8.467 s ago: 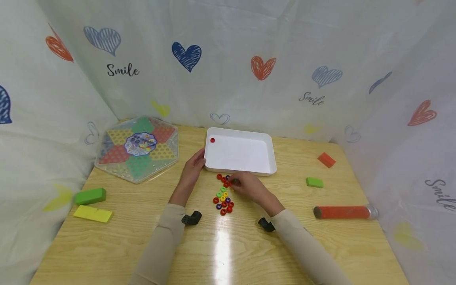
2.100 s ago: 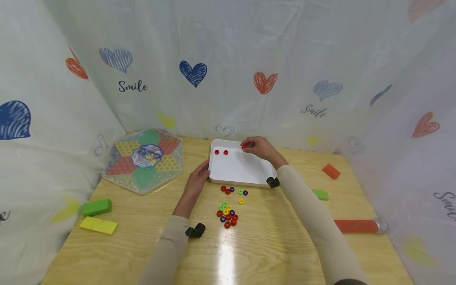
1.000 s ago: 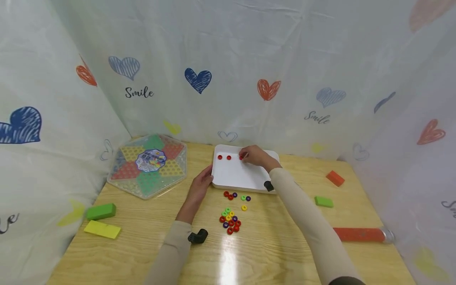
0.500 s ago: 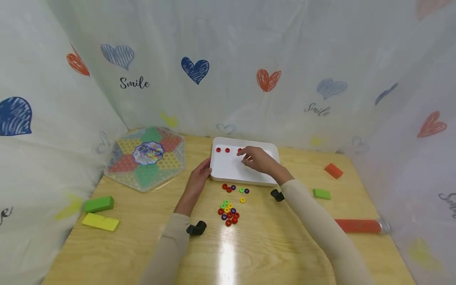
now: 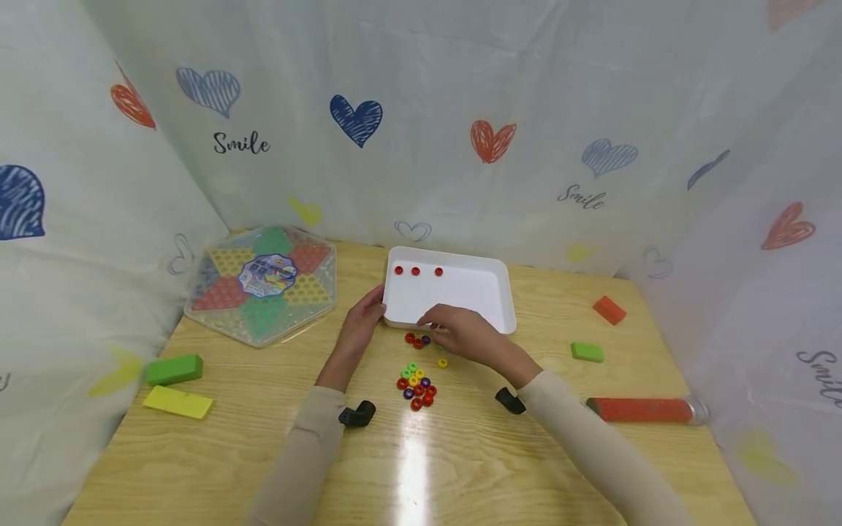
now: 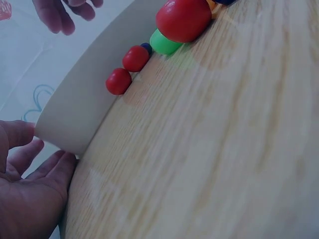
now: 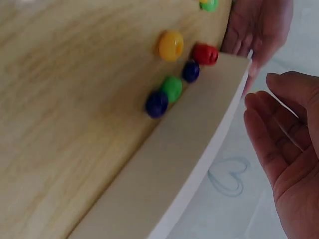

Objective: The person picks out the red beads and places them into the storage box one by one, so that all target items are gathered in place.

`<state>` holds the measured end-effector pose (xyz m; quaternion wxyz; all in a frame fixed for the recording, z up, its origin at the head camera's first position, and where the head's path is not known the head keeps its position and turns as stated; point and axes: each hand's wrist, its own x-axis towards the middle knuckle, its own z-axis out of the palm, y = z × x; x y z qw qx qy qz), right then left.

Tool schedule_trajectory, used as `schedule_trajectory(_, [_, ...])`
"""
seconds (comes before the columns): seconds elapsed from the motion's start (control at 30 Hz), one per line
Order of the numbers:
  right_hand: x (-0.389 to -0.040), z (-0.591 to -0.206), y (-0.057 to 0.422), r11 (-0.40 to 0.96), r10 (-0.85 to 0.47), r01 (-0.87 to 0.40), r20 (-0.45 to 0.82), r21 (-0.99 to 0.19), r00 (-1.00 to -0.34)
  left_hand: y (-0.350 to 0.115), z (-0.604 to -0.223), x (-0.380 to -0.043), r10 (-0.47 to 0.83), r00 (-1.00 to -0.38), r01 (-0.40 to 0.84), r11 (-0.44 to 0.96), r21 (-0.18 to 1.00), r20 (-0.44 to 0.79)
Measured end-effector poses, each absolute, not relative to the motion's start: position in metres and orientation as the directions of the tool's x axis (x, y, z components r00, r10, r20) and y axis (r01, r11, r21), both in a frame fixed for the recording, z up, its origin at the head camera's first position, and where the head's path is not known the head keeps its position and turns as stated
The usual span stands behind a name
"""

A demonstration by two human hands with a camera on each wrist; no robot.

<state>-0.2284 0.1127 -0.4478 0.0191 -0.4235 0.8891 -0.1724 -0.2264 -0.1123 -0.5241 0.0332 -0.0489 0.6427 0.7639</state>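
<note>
A white tray (image 5: 476, 292) stands on the wooden table with three red beads in a row near its far wall; the rightmost red bead (image 5: 438, 272) sits farther from the others. My left hand (image 5: 358, 321) holds the tray's left side by the near corner, thumb at the rim in the left wrist view. Over the tray's near wall hovers my right hand (image 5: 463, 332), fingers loosely bent with nothing between them in the right wrist view. Below it lie loose beads: a red bead (image 5: 411, 337), a purple bead (image 7: 157, 103), a green bead (image 7: 172, 88) and a yellow bead (image 5: 443, 362).
Closer to me is a cluster of mixed beads (image 5: 419, 387). A hexagonal Chinese checkers board (image 5: 224, 292) lies at left, above a green block (image 5: 174, 370) and yellow block (image 5: 177, 402). At right are a red block (image 5: 609, 310), a small green block (image 5: 588, 351) and a red tube (image 5: 645, 410).
Two more red beads have joined the first in the tray's far row. My right hand let go of the third and moved back toward the near wall. The left hand stays at the tray.
</note>
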Motion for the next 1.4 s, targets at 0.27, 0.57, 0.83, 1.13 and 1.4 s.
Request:
schedule_trajectory(0.27, [-0.207, -0.48, 0.104, 0.585, -0.798, -0.788, 0.04, -0.191, -0.602, -0.107, -0.524, -0.218, -0.006, -0.991, -0.134, -0.183, 0.974, -0.137])
schedule_trajectory(0.57, [-0.2, -0.489, 0.1, 0.593, -0.794, -0.782, 0.024, -0.193, -0.608, -0.107, -0.532, -0.22, -0.021, -0.992, -0.123, -0.172, 0.977, -0.128])
schedule_trajectory(0.83, [-0.198, -0.488, 0.1, 0.603, -0.784, -0.767, 0.018, -0.218, -0.621, -0.109, -0.533, -0.223, -0.024, -0.993, -0.109, -0.169, 0.98, -0.114])
schedule_trajectory(1.13, [-0.196, -0.487, 0.103, 0.598, -0.78, -0.751, 0.014, -0.28, -0.626, -0.112, -0.529, -0.224, -0.012, -0.994, -0.104, -0.165, 0.981, -0.107])
schedule_trajectory(1.4, [-0.207, -0.473, 0.115, 0.556, -0.757, -0.664, 0.025, -0.5, -0.653, -0.113, -0.525, -0.225, -0.012, -0.994, -0.108, -0.157, 0.982, -0.111])
